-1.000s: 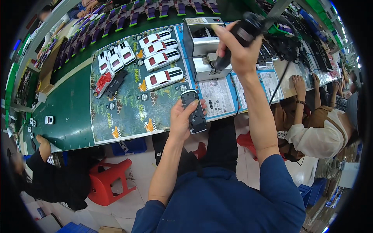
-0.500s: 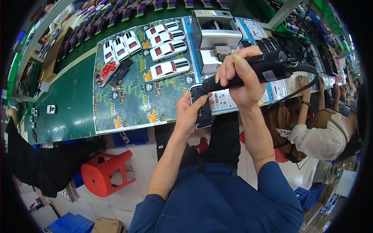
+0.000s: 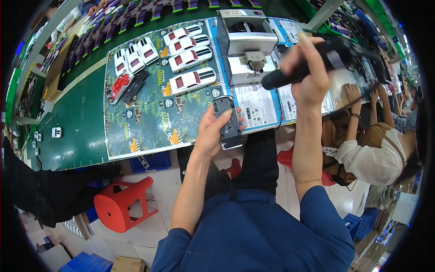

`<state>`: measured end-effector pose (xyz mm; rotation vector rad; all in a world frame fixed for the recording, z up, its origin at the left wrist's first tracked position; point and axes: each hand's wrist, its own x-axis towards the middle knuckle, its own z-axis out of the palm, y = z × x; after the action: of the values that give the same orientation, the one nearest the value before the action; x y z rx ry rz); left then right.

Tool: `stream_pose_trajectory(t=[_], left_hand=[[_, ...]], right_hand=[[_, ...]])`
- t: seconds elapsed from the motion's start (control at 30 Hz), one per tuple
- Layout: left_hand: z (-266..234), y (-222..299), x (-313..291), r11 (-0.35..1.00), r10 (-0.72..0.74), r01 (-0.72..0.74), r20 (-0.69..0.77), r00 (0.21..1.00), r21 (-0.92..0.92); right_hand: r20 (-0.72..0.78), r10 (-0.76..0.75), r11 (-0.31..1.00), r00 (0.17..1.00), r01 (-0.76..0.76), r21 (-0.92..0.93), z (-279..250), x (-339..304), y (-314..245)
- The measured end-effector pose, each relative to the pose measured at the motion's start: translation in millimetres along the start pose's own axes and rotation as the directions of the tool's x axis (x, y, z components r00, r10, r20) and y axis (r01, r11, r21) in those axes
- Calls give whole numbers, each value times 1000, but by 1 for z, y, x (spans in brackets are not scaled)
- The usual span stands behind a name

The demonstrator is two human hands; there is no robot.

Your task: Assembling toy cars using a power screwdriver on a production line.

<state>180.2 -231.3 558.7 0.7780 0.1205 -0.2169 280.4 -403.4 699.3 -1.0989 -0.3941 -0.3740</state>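
My left hand point(image 3: 207, 136) grips a toy car point(image 3: 231, 131) turned upside down at the table's front edge. Its black underside faces up, with my thumb pressed on it. Up to the right, my right hand point(image 3: 312, 79) is wrapped round a black electric screwdriver point(image 3: 278, 80), held apart from the car. The screwdriver's tip points left, and motion blurs its rear end and my fingers. Beyond my left hand, several white toy cars point(image 3: 192, 81) with black stripes rest on a patterned sheet point(image 3: 149, 122). A red interior part point(image 3: 120, 86) and a black chassis point(image 3: 135, 87) lie left of them.
A metal screw-feeding machine point(image 3: 247, 41) stands behind my hands. Purple and green toys point(image 3: 140, 17) line the far side. A red stool point(image 3: 122, 206) is at lower left. At right sits a co-worker in a white top point(image 3: 374, 156), one hand on the table.
My right hand has lifted the screwdriver off the toy car and carried it up and to the right. The car, still in my left hand, is now more fully in sight.
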Motion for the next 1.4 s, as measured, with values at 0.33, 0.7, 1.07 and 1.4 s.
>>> stream_pose_trajectory(t=[0.33,0.7,1.07,1.4], left_hand=[[32,-5,-4,999,47,-46,96,994,-7],[24,-61,-34,901,239,-282,164,957,331],[-9,-89,-133,980,75,-69,-25,997,185],[-34,-122,-142,999,-40,40,-1,999,35]], right_hand=[[-60,-14,936,998,-8,-353,-43,-3,29],[417,153,540,896,278,-795,-32,-151,8],[348,417,729,840,-80,-679,-45,-233,48],[324,578,721,749,-283,-633,-53,-254,63]])
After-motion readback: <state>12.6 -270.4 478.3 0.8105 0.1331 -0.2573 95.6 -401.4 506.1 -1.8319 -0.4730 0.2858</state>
